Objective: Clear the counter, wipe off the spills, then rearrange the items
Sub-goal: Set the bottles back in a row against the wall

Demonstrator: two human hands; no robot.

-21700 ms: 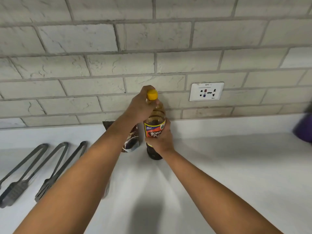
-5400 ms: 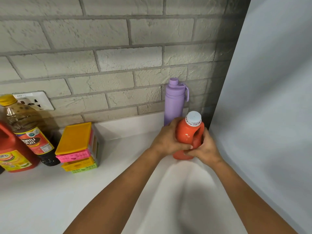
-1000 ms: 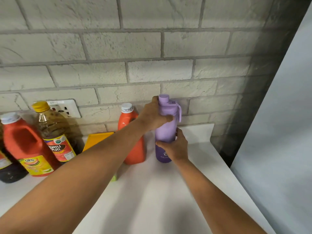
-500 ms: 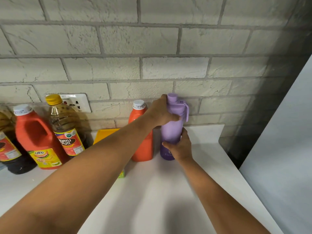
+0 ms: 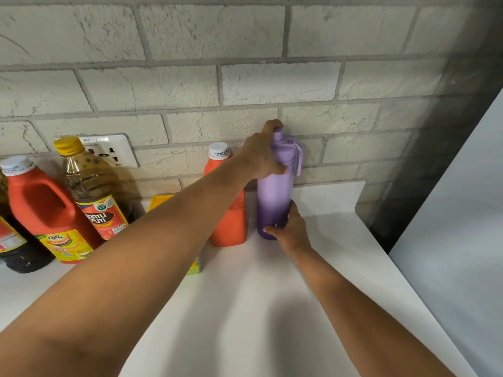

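Note:
A purple water bottle (image 5: pixel 273 198) stands upright on the white counter (image 5: pixel 245 308) near the brick wall. My left hand (image 5: pixel 262 153) grips its lid and shoulder from the left. My right hand (image 5: pixel 290 229) holds its dark lower part near the base. Just left of it stands a small orange bottle (image 5: pixel 228 221) with a white cap, partly hidden by my left forearm. Further left are a yellow-capped vinegar bottle (image 5: pixel 94 186), a red ketchup jug (image 5: pixel 46 213) and a dark bottle (image 5: pixel 16 248) at the frame edge.
A yellow-topped stack of boxes (image 5: pixel 160 202) sits behind my left forearm, with a green corner (image 5: pixel 194 268) showing below it. A wall socket (image 5: pixel 109 151) is behind the vinegar bottle. A grey panel (image 5: pixel 449 240) bounds the counter on the right.
Both hands have stayed on the purple bottle, which shifted slightly back toward the wall beside the orange bottle. The view has panned a little left.

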